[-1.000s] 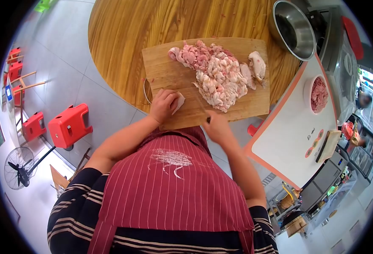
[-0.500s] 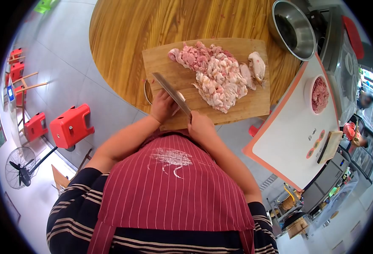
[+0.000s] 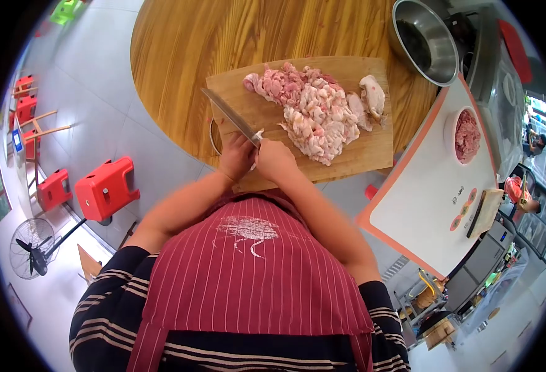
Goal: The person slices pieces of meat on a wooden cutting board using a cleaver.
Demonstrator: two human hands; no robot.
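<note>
A kitchen knife [image 3: 228, 115] is in my right hand [image 3: 275, 160], its fingers wrapped round the handle. The blade points up and left over the near left part of a wooden cutting board [image 3: 372, 155]. Close against the knife, my left hand [image 3: 236, 156] is curled over a piece of pale meat [image 3: 259, 134], mostly hidden by the fingers and blade. Cut pink and whitish meat [image 3: 319, 111] is heaped on the middle of the board. Two larger pale pieces [image 3: 372, 96] lie to the right of the heap.
The board rests on a round wooden table [image 3: 174, 74]. A steel bowl [image 3: 443, 59] stands at the back right. On a white side table [image 3: 422, 192] are a bowl of minced meat [image 3: 467, 137] and a small board [image 3: 488, 204]. Red stools [image 3: 107, 188] and a fan [image 3: 32, 247] stand left.
My right hand has moved left with the knife, bringing it close beside my left hand. The blade now reaches farther up and left. The meat heap stays in place.
</note>
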